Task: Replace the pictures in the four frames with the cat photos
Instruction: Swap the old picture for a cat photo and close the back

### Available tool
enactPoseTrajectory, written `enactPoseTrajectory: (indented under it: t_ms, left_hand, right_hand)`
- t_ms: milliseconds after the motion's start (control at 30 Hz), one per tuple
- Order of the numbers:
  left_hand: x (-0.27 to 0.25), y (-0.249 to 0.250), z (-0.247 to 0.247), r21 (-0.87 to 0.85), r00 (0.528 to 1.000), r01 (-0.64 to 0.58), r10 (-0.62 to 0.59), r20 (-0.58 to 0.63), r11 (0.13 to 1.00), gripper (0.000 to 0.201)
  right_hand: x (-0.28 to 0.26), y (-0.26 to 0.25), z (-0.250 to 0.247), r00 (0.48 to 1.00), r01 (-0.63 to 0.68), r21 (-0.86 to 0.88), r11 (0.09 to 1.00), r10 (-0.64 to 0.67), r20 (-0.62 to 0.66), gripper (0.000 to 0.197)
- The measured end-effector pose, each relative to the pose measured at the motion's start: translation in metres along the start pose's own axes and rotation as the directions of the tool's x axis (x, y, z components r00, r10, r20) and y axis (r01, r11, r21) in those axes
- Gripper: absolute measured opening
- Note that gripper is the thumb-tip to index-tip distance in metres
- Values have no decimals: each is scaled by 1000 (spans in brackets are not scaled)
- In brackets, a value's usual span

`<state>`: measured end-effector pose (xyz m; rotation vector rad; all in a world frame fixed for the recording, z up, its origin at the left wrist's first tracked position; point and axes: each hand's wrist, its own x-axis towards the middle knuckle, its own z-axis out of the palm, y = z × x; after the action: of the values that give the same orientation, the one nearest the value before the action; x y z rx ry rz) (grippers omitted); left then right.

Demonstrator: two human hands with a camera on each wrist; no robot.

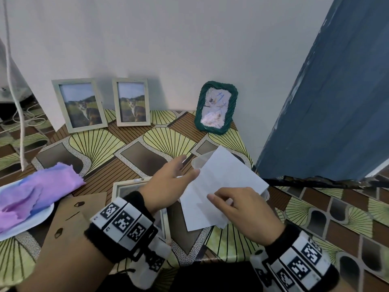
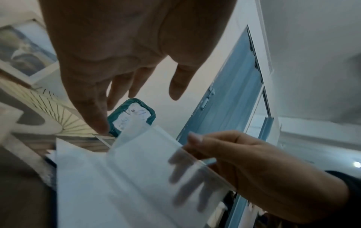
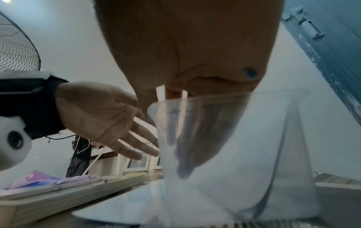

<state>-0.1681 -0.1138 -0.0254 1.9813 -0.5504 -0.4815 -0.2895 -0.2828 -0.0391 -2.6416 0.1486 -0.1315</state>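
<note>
Right hand [image 1: 235, 209] pinches a white photo sheet [image 1: 221, 186], blank back up, with a clear sleeve, above the table [image 1: 147, 148]; left hand [image 1: 168, 182], fingers straight, touches its edge. No writing is legible.

Table [image 1: 134, 142]: patterned cloth, green fans and brown blocks. At back, against wall: two pale frames [image 1: 79, 105] [image 1: 132, 102], each with cat photo, side by side; green woven frame [image 1: 215, 107] to right, well apart. Left edge: white plate [image 1: 31, 221] bearing purple-blue cloth [image 1: 40, 190]. Near front: brown backing board [image 1: 77, 216] lying flat, just beside it open pale frame [image 1: 117, 186] lying flat, partly hidden by arm.
</note>
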Motion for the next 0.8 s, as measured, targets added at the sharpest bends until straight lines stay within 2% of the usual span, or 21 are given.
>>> enactPoseTrajectory:
  t_ms: [100, 167, 267, 400, 533, 667, 800]
  left_hand:
    - [-1, -1, 12, -140, 999, 7, -14, -50, 990, 72]
    - [0, -3, 19, -209, 998, 12, -26, -62, 978, 73]
    - [0, -5, 28, -296, 996, 18, -44, -82, 955, 72]
    - [0, -8, 37, -328, 993, 37, -70, -90, 944, 75]
    - [0, -15, 44, -328, 996, 13, -41, -81, 945, 67]
    - [-6, -13, 46, -342, 999, -13, -4, -49, 940, 73]
    - [-5, -17, 48, -440, 997, 7, -40, -65, 898, 75]
  right_hand:
    - [-2, 3, -14, 983, 72, 153, 986, -43, -180, 32]
    - [-2, 11, -28, 956, 99, 121, 988, -60, -286, 23]
    - [2, 31, -47, 933, 63, 17, 998, -53, -356, 10]
    - [12, 57, -58, 960, -72, -61, 996, 52, -274, 17]
    - [17, 70, -54, 971, -113, -23, 993, 106, -213, 16]
    - [20, 77, -47, 960, -128, 2, 992, 124, -249, 12]
    - [20, 78, -51, 948, -133, 52, 990, 142, -283, 7]
